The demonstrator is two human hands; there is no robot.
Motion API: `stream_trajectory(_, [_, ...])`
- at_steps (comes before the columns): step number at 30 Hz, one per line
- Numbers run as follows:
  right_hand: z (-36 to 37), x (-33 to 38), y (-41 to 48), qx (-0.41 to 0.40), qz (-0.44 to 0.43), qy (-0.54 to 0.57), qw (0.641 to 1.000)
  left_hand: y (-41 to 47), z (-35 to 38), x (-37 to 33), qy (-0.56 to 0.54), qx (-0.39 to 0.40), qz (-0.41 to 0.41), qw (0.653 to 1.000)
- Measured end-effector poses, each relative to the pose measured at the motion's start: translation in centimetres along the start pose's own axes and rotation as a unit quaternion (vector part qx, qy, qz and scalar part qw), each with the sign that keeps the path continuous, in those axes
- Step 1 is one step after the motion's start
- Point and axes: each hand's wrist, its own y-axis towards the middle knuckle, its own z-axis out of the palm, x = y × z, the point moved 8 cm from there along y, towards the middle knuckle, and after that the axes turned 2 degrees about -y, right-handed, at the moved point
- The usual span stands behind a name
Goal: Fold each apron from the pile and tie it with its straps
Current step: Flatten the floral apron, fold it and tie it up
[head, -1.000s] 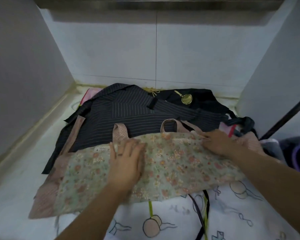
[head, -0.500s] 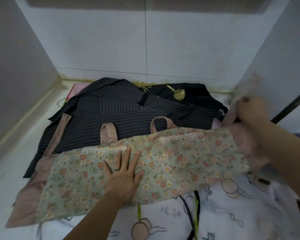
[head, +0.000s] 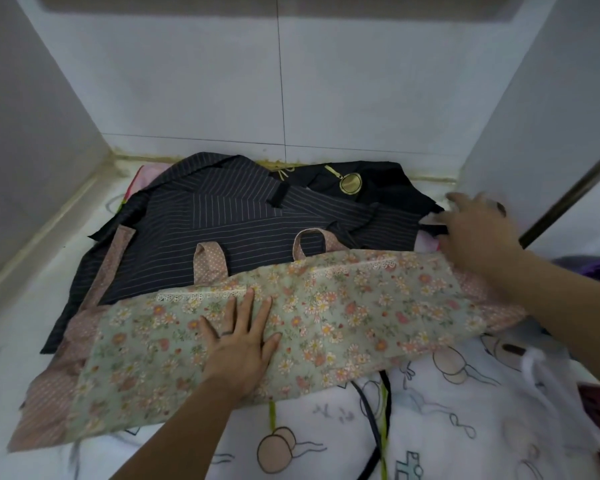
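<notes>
head view: the floral apron [head: 326, 323] lies folded into a long band across the cartoon-print sheet [head: 447, 410], and its far edge overlaps the striped apron [head: 222, 216] behind it. the left hand [head: 239, 344] presses flat on the middle of the floral apron, fingers straight and spread, grip released, a ring on one finger. two pink dotted strap loops [head: 208, 268] poke out from the far edge onto the stripes. the right hand [head: 478, 237] is at the floral apron's right end, blurred, so i can't tell whether its grip has anything. a black apron [head: 381, 188] with a round gold emblem sits at the back, by the tiled wall [head: 361, 81].
</notes>
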Motion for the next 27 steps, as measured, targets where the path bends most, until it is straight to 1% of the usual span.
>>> stream_trajectory(1, [-0.5, 2.3, -0.9, -0.038, -0.051, 0.049, 0.997, 0.0, 0.0, 0.0, 0.002, 0.0, -0.001, 1.0])
stream_trajectory(2, [-0.4, 4.8, -2.1, -0.062, -0.115, 0.11, 0.985, 0.0, 0.0, 0.0, 0.001, 0.0, -0.003, 1.0])
stream_trajectory(3, [-0.1, 7.6, -3.6, -0.067, -0.179, 0.156, 0.969, 0.0, 0.0, -0.1, -0.001, -0.002, -0.006, 1.0])
stream_trajectory(4, [0.5, 10.5, -5.2, -0.05, -0.234, 0.17, 0.956, 0.1, -0.1, -0.1, -0.003, -0.005, -0.007, 1.0])
stream_trajectory(5, [1.4, 13.0, -6.4, -0.018, -0.278, 0.158, 0.947, 0.1, -0.2, -0.1, -0.004, -0.007, -0.008, 1.0])
stream_trajectory(6, [2.6, 14.6, -7.3, 0.025, -0.301, 0.134, 0.944, 0.1, -0.2, 0.0, -0.008, -0.009, -0.01, 1.0])
stream_trajectory(7, [4.0, 15.1, -7.8, 0.07, -0.291, 0.113, 0.947, 0.1, -0.3, 0.0, -0.012, -0.011, -0.011, 1.0])
stream_trajectory(8, [5.6, 14.4, -7.5, 0.109, -0.258, 0.109, 0.954, 0.1, -0.3, 0.3, -0.012, -0.013, -0.013, 1.0])
stream_trajectory(10, [8.7, 11.5, -6.4, 0.171, -0.154, 0.135, 0.964, 0.0, -0.3, 1.4, -0.017, -0.02, -0.026, 0.999])
stream_trajectory(12, [11.0, 8.7, -5.7, 0.21, -0.07, 0.146, 0.964, -0.2, -0.4, 3.9, -0.034, -0.024, -0.07, 0.997])
stream_trajectory(14, [12.1, 7.7, -5.7, 0.225, -0.047, 0.111, 0.967, -0.9, -0.4, 7.6, -0.056, -0.026, -0.145, 0.988])
stream_trajectory(16, [12.1, 7.7, -5.7, 0.23, -0.028, 0.113, 0.966, -1.9, -0.4, 11.1, -0.084, -0.023, -0.216, 0.973])
stream_trajectory(18, [12.1, 7.2, -5.3, 0.234, 0.009, 0.146, 0.961, -2.8, -0.4, 13.0, -0.103, -0.015, -0.254, 0.962])
stream_trajectory(20, [12.7, 6.4, -4.9, 0.246, 0.034, 0.169, 0.954, -3.4, -0.4, 13.6, -0.109, -0.009, -0.275, 0.955])
stream_trajectory(21, [12.5, 6.0, -4.5, 0.23, 0.041, 0.17, 0.957, -3.5, -0.7, 13.5, -0.111, -0.012, -0.281, 0.953])
stream_trajectory(23, [10.4, 6.5, -3.2, 0.138, 0.037, 0.197, 0.97, -3.8, -1.7, 12.9, -0.13, -0.054, -0.277, 0.951])
stream_trajectory(24, [8.6, 7.3, -2.3, 0.072, 0.023, 0.225, 0.971, -3.7, -2.4, 12.1, -0.137, -0.085, -0.252, 0.954])
stream_trajectory(25, [6.7, 8.6, -1.5, 0.012, 0.0, 0.266, 0.964, -3.5, -3.1, 10.9, -0.128, -0.112, -0.209, 0.963])
stream_trajectory(26, [5.0, 10.3, -0.9, -0.001, -0.024, 0.315, 0.949, -3.2, -3.7, 9.3, -0.111, -0.131, -0.156, 0.973])
stream_trajectory(27, [3.8, 12.4, -0.1, 0.014, -0.05, 0.362, 0.931, -2.9, -4.0, 7.7, -0.091, -0.143, -0.104, 0.98])
